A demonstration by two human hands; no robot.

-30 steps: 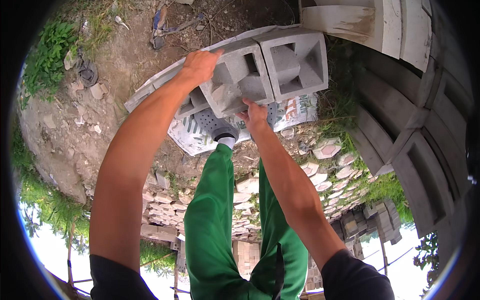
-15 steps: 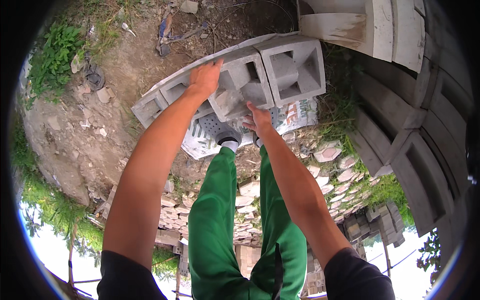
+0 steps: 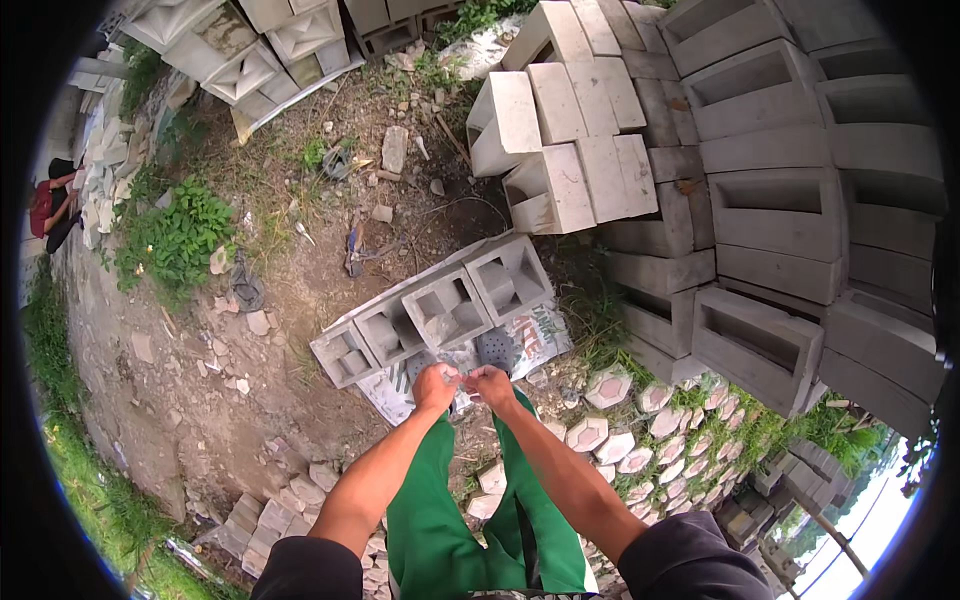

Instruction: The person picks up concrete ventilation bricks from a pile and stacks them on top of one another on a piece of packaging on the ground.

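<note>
A row of several grey hollow concrete blocks [image 3: 446,312] stands side by side at my feet, their cavities facing me. My left hand [image 3: 437,388] is just on my side of the row, apart from the blocks, with its fingers curled inward. Close beside it, my right hand [image 3: 488,387] has its fingers bent toward the left one, fingertips nearly meeting. Whether anything small is between the fingers is hidden. A white printed sack [image 3: 541,335] lies under my grey clogs [image 3: 496,350], partly covered by the blocks.
Tall stacks of concrete blocks [image 3: 770,255] rise at the right; another stack [image 3: 235,50] stands far left. Hexagonal pavers [image 3: 588,434] lie near my right leg. A leafy plant [image 3: 180,235] and rubble dot the dirt. Another person [image 3: 55,205] is at the far left edge.
Both hands have left the blocks and come together in front of my legs. My view has turned and widened, showing more of the stacks and ground ahead.
</note>
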